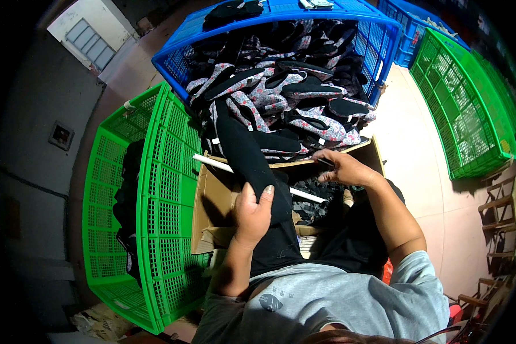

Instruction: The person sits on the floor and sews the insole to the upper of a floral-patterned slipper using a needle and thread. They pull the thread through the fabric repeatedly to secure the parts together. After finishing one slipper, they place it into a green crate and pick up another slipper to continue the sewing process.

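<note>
My left hand is closed on a long black fabric piece, shaped like a slipper sole, its thumb lying on top. The piece stretches up toward a heap of floral slippers with black soles. To the right, my right hand is raised over a cardboard box, its fingers curled around a small dark object too small to name. Under that hand, black scraps fill part of the box. A white rod crosses the box, passing behind the black piece.
The slippers spill from a blue plastic crate tipped toward me. A green crate with dark items stands at my left. Another green crate is at the far right, beside a second blue crate. Wooden racks line the right edge.
</note>
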A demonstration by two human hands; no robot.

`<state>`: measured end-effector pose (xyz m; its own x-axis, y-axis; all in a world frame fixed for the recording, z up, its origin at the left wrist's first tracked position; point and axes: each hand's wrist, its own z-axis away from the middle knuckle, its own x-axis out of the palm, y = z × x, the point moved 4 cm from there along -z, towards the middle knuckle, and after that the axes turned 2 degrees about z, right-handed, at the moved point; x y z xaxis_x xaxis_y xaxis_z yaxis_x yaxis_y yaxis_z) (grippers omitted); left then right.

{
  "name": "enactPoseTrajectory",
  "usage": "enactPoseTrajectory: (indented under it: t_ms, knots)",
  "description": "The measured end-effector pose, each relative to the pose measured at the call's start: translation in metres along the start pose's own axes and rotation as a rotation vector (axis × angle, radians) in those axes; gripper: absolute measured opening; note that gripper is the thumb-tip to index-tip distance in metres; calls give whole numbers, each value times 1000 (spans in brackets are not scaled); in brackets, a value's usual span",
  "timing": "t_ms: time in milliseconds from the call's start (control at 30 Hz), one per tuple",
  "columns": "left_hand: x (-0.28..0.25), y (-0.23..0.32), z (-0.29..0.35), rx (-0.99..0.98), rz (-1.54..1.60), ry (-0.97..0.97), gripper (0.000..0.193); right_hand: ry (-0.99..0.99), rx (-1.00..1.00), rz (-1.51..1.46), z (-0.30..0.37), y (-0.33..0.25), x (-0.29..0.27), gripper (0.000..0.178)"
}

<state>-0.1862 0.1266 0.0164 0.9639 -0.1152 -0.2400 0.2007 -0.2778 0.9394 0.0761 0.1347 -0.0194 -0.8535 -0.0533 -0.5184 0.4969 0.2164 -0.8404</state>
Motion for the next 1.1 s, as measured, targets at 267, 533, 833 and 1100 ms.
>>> enactPoseTrajectory:
  t_ms: [267,533,833,1100]
  knots:
    - [32,30,11,353,-615,-317,14,136,371,-716,-7,-5,-4,30]
    - [67,28,20,512,-695,-360,7,293,448,-957,-4,9,2,41]
    - [78,19,23,459,-788,-445,11,295,196,-828,-6,-7,-9,37]
    - [32,50,15,796,-222,-52,23,472,321,-1009,-6,1,-16,21]
